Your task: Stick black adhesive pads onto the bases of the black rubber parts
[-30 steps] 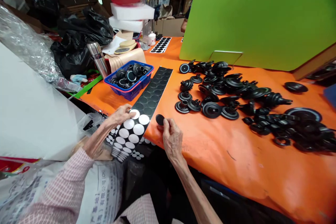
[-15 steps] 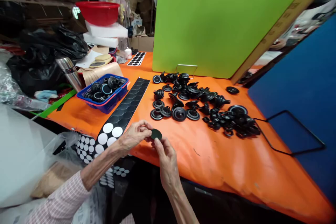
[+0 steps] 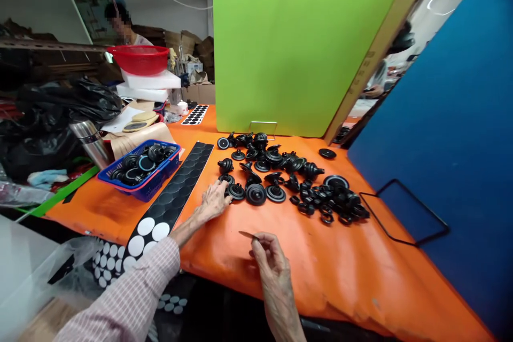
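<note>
My right hand (image 3: pixel 274 264) pinches a thin black round sticker (image 3: pixel 246 234) by its edge, and I see it almost edge-on above the orange table (image 3: pixel 224 248). Farther forward, my left hand (image 3: pixel 215 200) has its fingers curled over a black round stemmed part (image 3: pixel 226 179) at the near left of the pile. The fingers partly hide that part, which still rests on the table. Close by lie similar parts, among them a ringed black disc (image 3: pixel 255 194). Left of my left arm runs a strip of black round stickers (image 3: pixel 184 181), with bare white circles at its near end.
A blue basket (image 3: pixel 154 184) of black parts stands at left, beside a steel flask (image 3: pixel 88 141). Small black rings (image 3: pixel 326 203) lie at right. Green (image 3: pixel 276 59) and blue boards (image 3: pixel 433 133) border the table. A person (image 3: pixel 126 26) is behind the red basin (image 3: pixel 140 59).
My left hand has let go of the sticker and moved forward to a black part. My right hand keeps the sticker, now turned edge-on. The camera view has shifted.
</note>
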Available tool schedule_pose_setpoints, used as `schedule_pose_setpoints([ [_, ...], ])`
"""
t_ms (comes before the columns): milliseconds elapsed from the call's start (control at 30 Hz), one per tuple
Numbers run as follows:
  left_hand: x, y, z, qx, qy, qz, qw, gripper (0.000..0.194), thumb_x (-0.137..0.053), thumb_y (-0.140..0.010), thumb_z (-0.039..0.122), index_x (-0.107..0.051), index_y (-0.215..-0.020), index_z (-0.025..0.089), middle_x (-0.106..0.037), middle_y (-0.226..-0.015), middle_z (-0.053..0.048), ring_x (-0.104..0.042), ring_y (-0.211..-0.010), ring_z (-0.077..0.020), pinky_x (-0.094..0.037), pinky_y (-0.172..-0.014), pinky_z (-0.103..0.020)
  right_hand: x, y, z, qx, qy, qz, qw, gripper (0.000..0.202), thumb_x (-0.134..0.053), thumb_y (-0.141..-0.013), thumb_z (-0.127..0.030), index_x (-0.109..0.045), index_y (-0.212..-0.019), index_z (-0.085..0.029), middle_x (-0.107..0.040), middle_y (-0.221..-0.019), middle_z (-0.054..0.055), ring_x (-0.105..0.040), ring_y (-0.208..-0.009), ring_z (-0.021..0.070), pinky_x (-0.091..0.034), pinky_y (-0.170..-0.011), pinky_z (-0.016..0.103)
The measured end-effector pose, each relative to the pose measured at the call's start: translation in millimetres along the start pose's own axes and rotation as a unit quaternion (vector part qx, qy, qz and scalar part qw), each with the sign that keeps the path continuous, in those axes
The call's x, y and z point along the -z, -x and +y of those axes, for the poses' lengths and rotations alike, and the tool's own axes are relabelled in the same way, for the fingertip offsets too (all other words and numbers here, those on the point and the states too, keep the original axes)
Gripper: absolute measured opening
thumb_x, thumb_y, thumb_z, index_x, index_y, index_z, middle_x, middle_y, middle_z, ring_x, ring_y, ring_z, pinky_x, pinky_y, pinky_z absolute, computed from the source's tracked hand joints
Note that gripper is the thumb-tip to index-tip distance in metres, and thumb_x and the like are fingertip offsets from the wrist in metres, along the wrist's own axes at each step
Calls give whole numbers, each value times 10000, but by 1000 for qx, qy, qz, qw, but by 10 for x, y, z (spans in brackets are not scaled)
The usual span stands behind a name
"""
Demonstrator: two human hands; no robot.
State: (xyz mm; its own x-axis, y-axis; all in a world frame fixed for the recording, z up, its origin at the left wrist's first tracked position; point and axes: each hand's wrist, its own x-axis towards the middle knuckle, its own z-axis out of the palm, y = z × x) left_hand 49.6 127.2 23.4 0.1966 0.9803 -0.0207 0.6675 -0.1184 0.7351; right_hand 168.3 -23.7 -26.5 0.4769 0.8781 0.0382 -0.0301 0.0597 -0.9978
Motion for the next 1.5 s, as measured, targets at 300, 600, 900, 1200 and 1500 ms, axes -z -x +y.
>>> schedule_pose_setpoints([
  [300,117,411,-202,124,278,-93,948,199,-536,-865,351,-527,-996,202,-651,-952,-76,-641,-890,-211,-525,-812,-420,313,175,-38,35,95,-52,994,302,-557,-833,-473,-635,-940,-202,-630,-896,58,-600,-852,198,-492,-785,327],
  [600,112,1200,-251,173,585,-132,781,221,-688,-765,196,-647,-973,135,-670,-1018,-79,-639,-902,-185,-546,-843,-365,216,334,-333,-53,12,-94,994,288,-664,-771,-478,-576,-786,-204,-550,-724,-3,-523,-687,140,-445,-644,252],
  [900,77,1532,-291,147,552,-159,805,394,-727,-736,210,-654,-1120,172,-651,-1115,-90,-657,-976,-245,-558,-859,-427,17,428,-245,-73,-17,-37,997,291,-695,-712,-480,-635,-695,-196,-554,-1088,59,-544,-1001,197,-454,-821,306],
  [1200,34,1601,-281,127,554,-174,804,397,-686,-752,162,-669,-1148,185,-639,-1199,-91,-666,-973,-243,-570,-850,-411,-90,534,-220,-57,7,-23,998,260,-635,-772,-437,-639,-712,-185,-561,-1034,69,-566,-972,187,-489,-769,285],
  [1500,4,1617,-296,109,552,-176,808,415,-659,-776,136,-666,-1183,219,-641,-1218,-76,-668,-964,-215,-567,-836,-373,-131,546,-177,-60,-8,-11,998,260,-650,-778,-431,-641,-728,-177,-543,-1009,48,-555,-935,165,-471,-763,273],
])
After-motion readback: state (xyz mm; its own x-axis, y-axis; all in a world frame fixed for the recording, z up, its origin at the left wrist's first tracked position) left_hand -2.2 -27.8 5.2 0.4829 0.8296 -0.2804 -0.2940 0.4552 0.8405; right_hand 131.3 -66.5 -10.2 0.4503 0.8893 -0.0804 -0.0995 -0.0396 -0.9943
